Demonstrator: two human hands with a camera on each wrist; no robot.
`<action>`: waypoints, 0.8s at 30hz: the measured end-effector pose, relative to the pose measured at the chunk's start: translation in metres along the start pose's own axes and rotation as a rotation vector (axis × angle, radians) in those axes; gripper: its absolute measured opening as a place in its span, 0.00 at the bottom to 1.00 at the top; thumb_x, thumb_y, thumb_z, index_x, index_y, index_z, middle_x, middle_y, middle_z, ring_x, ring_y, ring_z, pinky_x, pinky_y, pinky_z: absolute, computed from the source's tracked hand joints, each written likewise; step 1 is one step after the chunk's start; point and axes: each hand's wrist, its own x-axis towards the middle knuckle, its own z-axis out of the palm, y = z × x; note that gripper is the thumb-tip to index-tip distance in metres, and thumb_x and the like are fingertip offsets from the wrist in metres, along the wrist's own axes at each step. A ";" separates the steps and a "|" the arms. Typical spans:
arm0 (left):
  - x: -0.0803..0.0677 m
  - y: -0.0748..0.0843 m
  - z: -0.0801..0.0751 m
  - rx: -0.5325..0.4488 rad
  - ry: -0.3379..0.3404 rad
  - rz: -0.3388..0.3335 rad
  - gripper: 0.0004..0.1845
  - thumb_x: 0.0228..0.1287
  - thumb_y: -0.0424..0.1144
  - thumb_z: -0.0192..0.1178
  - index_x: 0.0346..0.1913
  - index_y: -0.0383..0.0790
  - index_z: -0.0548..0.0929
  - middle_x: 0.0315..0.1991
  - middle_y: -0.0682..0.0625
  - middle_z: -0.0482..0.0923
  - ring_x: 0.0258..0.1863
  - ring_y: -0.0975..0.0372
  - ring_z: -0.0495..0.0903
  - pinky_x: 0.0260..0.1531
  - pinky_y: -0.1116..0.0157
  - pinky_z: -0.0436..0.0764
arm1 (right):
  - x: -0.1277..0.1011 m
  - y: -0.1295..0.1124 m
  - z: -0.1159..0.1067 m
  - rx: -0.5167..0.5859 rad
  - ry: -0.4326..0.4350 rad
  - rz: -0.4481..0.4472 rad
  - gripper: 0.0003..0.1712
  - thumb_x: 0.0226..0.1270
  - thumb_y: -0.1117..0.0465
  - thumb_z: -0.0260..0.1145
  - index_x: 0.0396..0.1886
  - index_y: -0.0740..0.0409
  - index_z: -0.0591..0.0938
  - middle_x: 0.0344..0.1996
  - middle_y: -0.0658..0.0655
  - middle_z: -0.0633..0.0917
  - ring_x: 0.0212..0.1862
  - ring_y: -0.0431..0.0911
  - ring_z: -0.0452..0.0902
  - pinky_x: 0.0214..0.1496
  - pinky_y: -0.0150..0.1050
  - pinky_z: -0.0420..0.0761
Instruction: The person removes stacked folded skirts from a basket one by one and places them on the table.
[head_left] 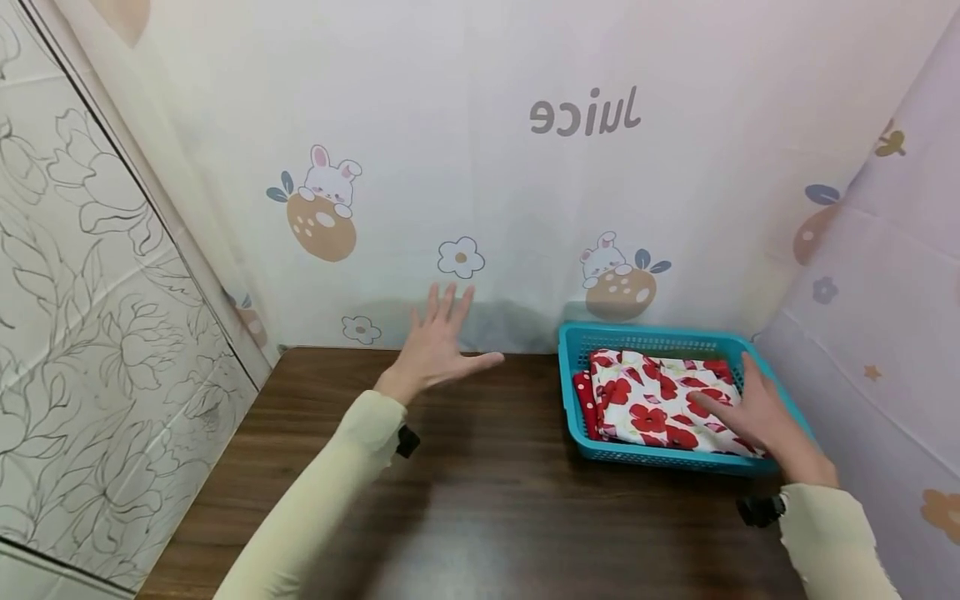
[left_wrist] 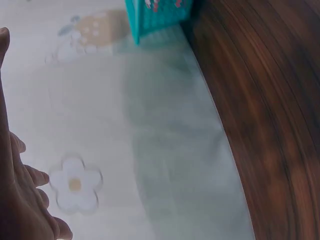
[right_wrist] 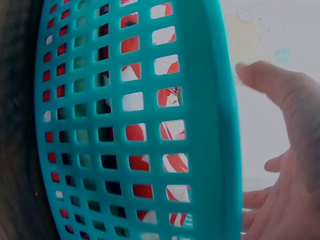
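Note:
A teal plastic basket (head_left: 675, 457) with perforated sides stands on the right of the brown wooden table (head_left: 480, 492). Folded cloth with red flowers on white (head_left: 637, 408) lies inside it, beside a red piece with white dots (head_left: 587, 404). Over the basket's right part hovers my right hand (head_left: 761, 412), thumb and fingers apart, holding nothing. In the right wrist view the basket's wall (right_wrist: 205, 115) fills the middle, next to that hand. Left of the basket my left hand (head_left: 435, 354) is held above the table's far side, fingers spread, with nothing in it.
Behind the table hangs a pale curtain (head_left: 465, 167) printed with rabbits, fruit, flowers and mirrored lettering. A similar sheet (head_left: 900, 275) borders the right side. To the left is a white panel (head_left: 97, 317) with flower line drawings. Dark devices (head_left: 407, 442) sit at both wrists.

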 end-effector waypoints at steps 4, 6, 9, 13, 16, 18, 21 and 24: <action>0.015 0.028 0.011 -0.052 -0.010 0.024 0.62 0.54 0.86 0.45 0.84 0.58 0.36 0.84 0.43 0.44 0.84 0.44 0.30 0.75 0.30 0.42 | 0.002 0.007 0.001 0.014 -0.048 0.022 0.74 0.67 0.34 0.67 0.78 0.72 0.26 0.74 0.87 0.40 0.72 0.85 0.39 0.54 0.84 0.64; 0.021 0.043 0.017 -0.077 -0.021 0.029 0.62 0.55 0.84 0.48 0.85 0.58 0.39 0.84 0.43 0.47 0.84 0.44 0.33 0.76 0.32 0.44 | 0.003 0.011 0.001 0.018 -0.087 0.043 0.76 0.66 0.34 0.68 0.77 0.73 0.26 0.73 0.88 0.39 0.70 0.87 0.40 0.54 0.83 0.65; 0.029 0.067 0.024 -0.141 -0.054 0.036 0.61 0.56 0.82 0.50 0.85 0.58 0.40 0.83 0.45 0.49 0.84 0.44 0.38 0.77 0.35 0.47 | 0.005 0.017 0.003 0.028 -0.136 0.077 0.77 0.65 0.34 0.69 0.77 0.75 0.25 0.72 0.88 0.40 0.69 0.87 0.42 0.55 0.82 0.65; 0.038 0.101 0.033 -0.242 -0.109 0.064 0.59 0.56 0.81 0.52 0.84 0.61 0.40 0.84 0.49 0.48 0.84 0.47 0.42 0.78 0.38 0.52 | 0.009 0.024 0.004 0.048 -0.152 0.104 0.73 0.68 0.37 0.68 0.76 0.78 0.27 0.71 0.89 0.42 0.68 0.86 0.44 0.59 0.82 0.63; 0.044 0.123 0.039 -0.276 -0.150 0.086 0.58 0.57 0.79 0.54 0.84 0.65 0.38 0.84 0.52 0.47 0.84 0.49 0.43 0.76 0.39 0.58 | 0.010 0.026 0.003 0.052 -0.150 0.115 0.70 0.69 0.40 0.68 0.76 0.80 0.31 0.70 0.90 0.44 0.68 0.86 0.45 0.59 0.82 0.64; 0.046 0.135 0.045 -0.288 -0.179 0.090 0.58 0.57 0.79 0.54 0.83 0.67 0.37 0.84 0.53 0.47 0.83 0.52 0.47 0.73 0.41 0.65 | 0.011 0.028 0.004 0.051 -0.151 0.120 0.69 0.69 0.40 0.68 0.76 0.81 0.33 0.70 0.90 0.45 0.67 0.86 0.47 0.58 0.82 0.65; 0.049 0.153 0.054 -0.351 -0.217 0.064 0.57 0.58 0.78 0.56 0.83 0.70 0.37 0.83 0.55 0.48 0.80 0.55 0.56 0.67 0.45 0.75 | 0.011 0.029 0.006 0.053 -0.151 0.126 0.69 0.68 0.39 0.69 0.76 0.81 0.35 0.70 0.89 0.47 0.67 0.85 0.48 0.58 0.81 0.67; 0.050 0.170 0.065 -0.449 -0.240 0.018 0.55 0.59 0.77 0.56 0.83 0.69 0.40 0.83 0.58 0.50 0.78 0.58 0.61 0.66 0.47 0.77 | 0.011 0.032 0.009 0.059 -0.141 0.119 0.70 0.66 0.39 0.70 0.77 0.80 0.36 0.70 0.88 0.49 0.66 0.84 0.50 0.58 0.81 0.67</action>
